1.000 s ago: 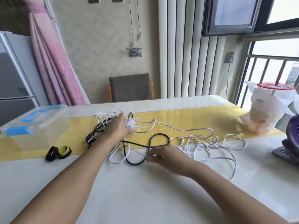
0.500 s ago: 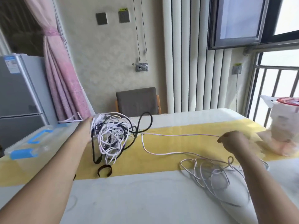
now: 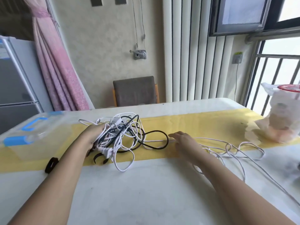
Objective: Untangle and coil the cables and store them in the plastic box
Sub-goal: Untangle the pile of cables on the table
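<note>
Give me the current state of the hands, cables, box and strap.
left hand, gripping the tangled bundle.
right hand, fingers stretched flat over the white cable.
tangled bundle, black and white cables knotted together, not coiled.
white cable, trailing from the bundle in loose loops on the table.
plastic box, lid on.
black strap, rolled up, lying unused.

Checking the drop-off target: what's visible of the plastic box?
The plastic box is clear with a blue handle on its lid and a blue clasp on the near side. The lid looks on. It stands near the table's left edge, partly on the yellow runner. Nothing shows inside, though blur hides detail. The left hand, to its right, grips the cables and does not touch it.
</note>
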